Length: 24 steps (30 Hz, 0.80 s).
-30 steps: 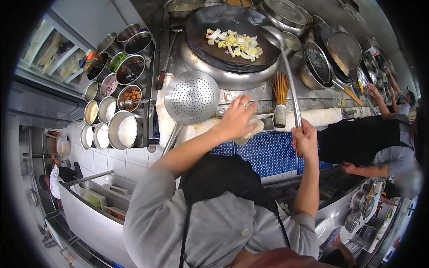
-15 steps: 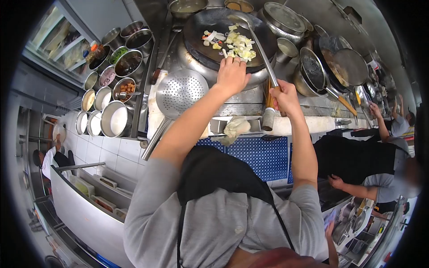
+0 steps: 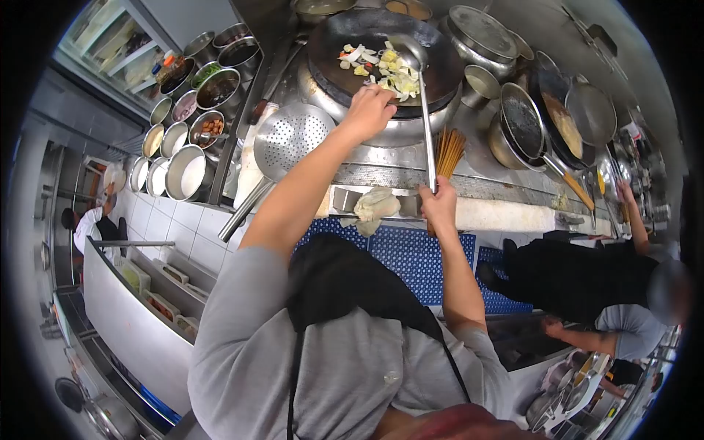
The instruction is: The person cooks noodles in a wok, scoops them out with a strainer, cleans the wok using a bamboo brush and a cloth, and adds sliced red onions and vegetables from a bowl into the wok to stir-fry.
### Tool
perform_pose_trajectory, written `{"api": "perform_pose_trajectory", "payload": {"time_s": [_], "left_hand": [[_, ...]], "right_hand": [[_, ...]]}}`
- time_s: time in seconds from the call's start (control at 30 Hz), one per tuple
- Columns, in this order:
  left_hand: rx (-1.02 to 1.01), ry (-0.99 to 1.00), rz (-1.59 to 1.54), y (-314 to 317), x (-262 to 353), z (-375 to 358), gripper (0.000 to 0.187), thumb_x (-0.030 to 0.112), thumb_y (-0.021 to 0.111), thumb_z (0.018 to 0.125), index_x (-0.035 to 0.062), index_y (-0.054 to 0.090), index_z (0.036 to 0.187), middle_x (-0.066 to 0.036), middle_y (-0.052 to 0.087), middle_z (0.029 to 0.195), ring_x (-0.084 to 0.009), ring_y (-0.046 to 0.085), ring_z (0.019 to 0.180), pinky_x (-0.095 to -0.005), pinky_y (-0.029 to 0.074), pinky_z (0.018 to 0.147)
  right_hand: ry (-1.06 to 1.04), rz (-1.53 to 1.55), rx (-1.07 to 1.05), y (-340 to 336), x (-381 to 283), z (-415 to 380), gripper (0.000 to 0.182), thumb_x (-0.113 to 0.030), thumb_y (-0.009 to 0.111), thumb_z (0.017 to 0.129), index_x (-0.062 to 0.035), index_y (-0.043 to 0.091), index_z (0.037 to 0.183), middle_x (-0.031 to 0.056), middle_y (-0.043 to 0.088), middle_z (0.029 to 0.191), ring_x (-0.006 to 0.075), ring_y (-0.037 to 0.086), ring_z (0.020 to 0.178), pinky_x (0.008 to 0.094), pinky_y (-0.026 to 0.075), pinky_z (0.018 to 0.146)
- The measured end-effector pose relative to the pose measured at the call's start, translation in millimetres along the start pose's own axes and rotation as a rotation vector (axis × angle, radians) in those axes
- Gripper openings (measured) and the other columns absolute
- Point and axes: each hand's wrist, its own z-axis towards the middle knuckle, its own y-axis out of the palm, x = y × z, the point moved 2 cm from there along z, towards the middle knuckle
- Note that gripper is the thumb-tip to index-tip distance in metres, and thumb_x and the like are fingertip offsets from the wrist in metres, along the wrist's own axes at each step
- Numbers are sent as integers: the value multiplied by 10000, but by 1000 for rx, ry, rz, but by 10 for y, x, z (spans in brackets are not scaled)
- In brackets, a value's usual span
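Observation:
A big dark wok [image 3: 345,70] sits on the burner ahead, holding chopped cabbage and other vegetable pieces [image 3: 378,66]. My left hand [image 3: 369,110] grips the wok's near rim. My right hand [image 3: 438,205] is closed on the long metal handle of a ladle [image 3: 423,103]. The ladle's bowl rests among the vegetables in the wok. A crumpled cloth [image 3: 372,205] lies on the counter ledge between my two arms.
A perforated skimmer [image 3: 290,139] lies left of the wok. Several steel seasoning bowls [image 3: 183,132] stand at far left. Pots and pans [image 3: 539,110] crowd the right side, with a bamboo brush [image 3: 447,150] nearby. A person in a black apron [image 3: 587,279] works at right.
My left hand left the cloth on the ledge and reached up to the wok's rim. My right hand brought the ladle's bowl into the vegetables and slid back along the handle.

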Motion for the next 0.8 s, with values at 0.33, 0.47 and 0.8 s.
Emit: {"api": "perform_pose_trajectory", "payload": {"time_s": [0.33,0.47,0.8], "left_hand": [[57,-508,631,-1185,-523,-2877,563,154,759,752,69,587,1282,-218,501,1311,-405,440,1245,-519,388,1038],[-205,-890,667,-1413,-799,-3407,597,211,748,808,170,524,1360,-160,625,1136,-357,588,1089,-523,470,895],[142,-479,613,-1834,-828,-3097,419,161,762,771,72,650,1166,-134,603,1101,-334,572,1022,-445,486,863]], "right_hand": [[41,419,-181,-421,-410,90,248,-80,595,967,-25,534,1201,11,509,682,86,456,406,248,390,337],[89,336,-145,-248,-284,10,180,-102,601,969,-35,501,1103,-2,479,621,85,434,374,248,380,322],[56,220,-368,218,-495,-480,168,-76,611,955,-32,512,1083,-5,505,612,73,457,397,231,376,341]]}}
